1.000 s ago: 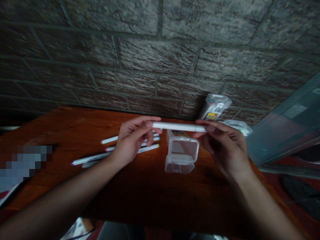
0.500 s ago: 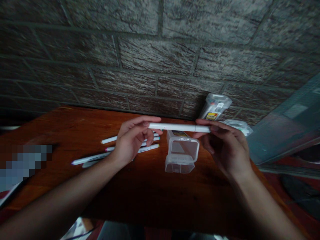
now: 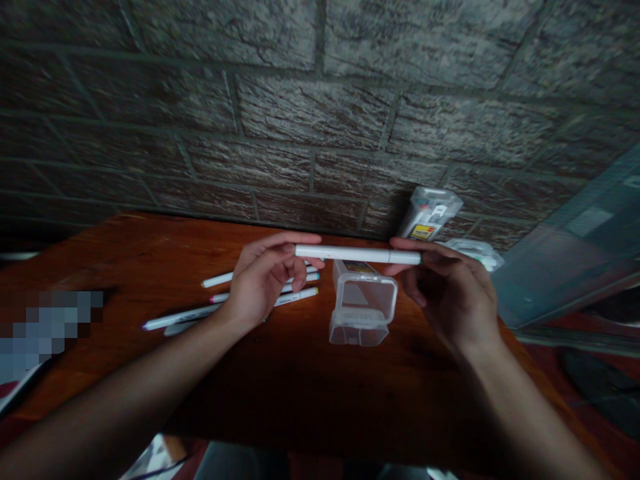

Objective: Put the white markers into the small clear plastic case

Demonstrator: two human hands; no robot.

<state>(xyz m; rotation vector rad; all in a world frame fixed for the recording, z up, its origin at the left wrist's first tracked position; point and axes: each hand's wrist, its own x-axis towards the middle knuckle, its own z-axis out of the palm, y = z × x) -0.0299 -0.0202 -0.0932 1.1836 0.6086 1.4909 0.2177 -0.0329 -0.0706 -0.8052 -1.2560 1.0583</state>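
Note:
Both hands hold one white marker level above the wooden table. My left hand pinches its left end between thumb and fingers. My right hand pinches the right end, by the cap. Below the marker stands an open clear plastic case. Several white markers with coloured ends lie on the table under and to the left of my left hand.
A brick wall rises right behind the table. A clear marker box with a yellow label leans against it, with another clear plastic piece beside my right hand. A slanted glass panel stands at the right.
The marker has slid a little to the left between the hands, and the fingers have shifted slightly along it. Nothing else has moved.

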